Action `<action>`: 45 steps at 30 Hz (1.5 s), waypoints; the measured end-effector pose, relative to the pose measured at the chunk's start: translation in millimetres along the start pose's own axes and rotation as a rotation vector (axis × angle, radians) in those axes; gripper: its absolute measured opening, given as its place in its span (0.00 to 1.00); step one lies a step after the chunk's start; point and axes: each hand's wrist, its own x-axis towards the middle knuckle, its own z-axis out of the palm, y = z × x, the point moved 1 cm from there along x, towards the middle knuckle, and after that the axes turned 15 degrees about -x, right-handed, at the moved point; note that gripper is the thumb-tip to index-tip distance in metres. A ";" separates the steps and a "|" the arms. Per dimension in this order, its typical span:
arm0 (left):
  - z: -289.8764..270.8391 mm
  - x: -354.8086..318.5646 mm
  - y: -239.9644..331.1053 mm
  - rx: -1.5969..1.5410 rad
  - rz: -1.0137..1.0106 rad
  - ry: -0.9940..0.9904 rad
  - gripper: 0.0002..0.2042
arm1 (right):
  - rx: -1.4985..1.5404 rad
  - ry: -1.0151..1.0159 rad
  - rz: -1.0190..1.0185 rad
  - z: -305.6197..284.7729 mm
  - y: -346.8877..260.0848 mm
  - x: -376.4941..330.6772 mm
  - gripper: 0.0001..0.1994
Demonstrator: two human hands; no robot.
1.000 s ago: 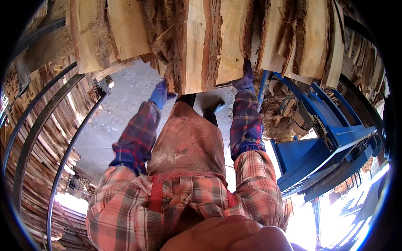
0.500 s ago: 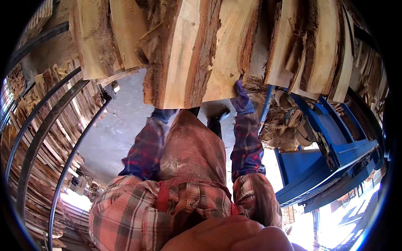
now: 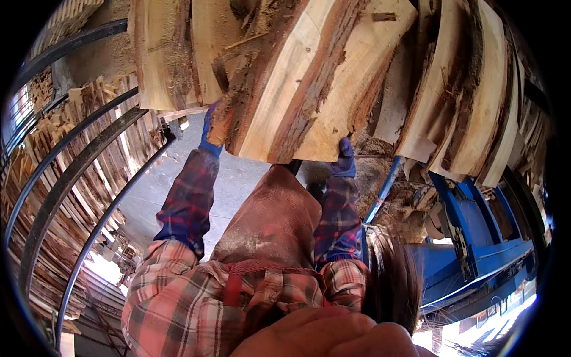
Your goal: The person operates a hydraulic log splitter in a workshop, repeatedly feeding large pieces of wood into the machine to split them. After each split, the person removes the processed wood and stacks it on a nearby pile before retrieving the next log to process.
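Observation:
Two bark-edged wood slabs, one lapping over the other, stretch away in front of me. The upper slab (image 3: 289, 77) has a pale strip between bands of rough bark; the lower slab (image 3: 351, 89) shows a broad pale face. My left hand (image 3: 212, 130), in a blue glove, grips the left edge of the upper slab near its close end, its fingers partly hidden. At the near right corner, my right hand (image 3: 344, 162), also in a blue glove, holds the lower slab with the thumb on top and the other fingers out of sight beneath.
More slabs (image 3: 163, 53) lie to the left, and several others (image 3: 476, 101) rest at the right above a blue metal frame (image 3: 476, 238). Curved black bars (image 3: 77, 146) stand before stacked boards (image 3: 53, 196) at far left. Sawdust and bark litter (image 3: 380, 166) lie by the slabs.
My left hand has shifted from under the near end to the slabs' left edge. The slabs have turned, far ends swinging right, and their near end sits a little closer to me.

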 end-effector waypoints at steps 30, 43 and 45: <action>36.5 -97.6 22.9 0.162 -0.985 -0.320 0.24 | -0.915 0.216 -0.082 41.9 -146.0 -83.2 0.24; 11.4 -118.5 -3.9 -0.029 -0.603 -0.071 0.25 | -0.412 0.305 0.041 21.7 -106.1 9.0 0.30; 8.2 -135.3 0.7 -0.053 -0.524 -0.003 0.25 | -0.444 0.398 0.060 8.2 -99.9 2.8 0.30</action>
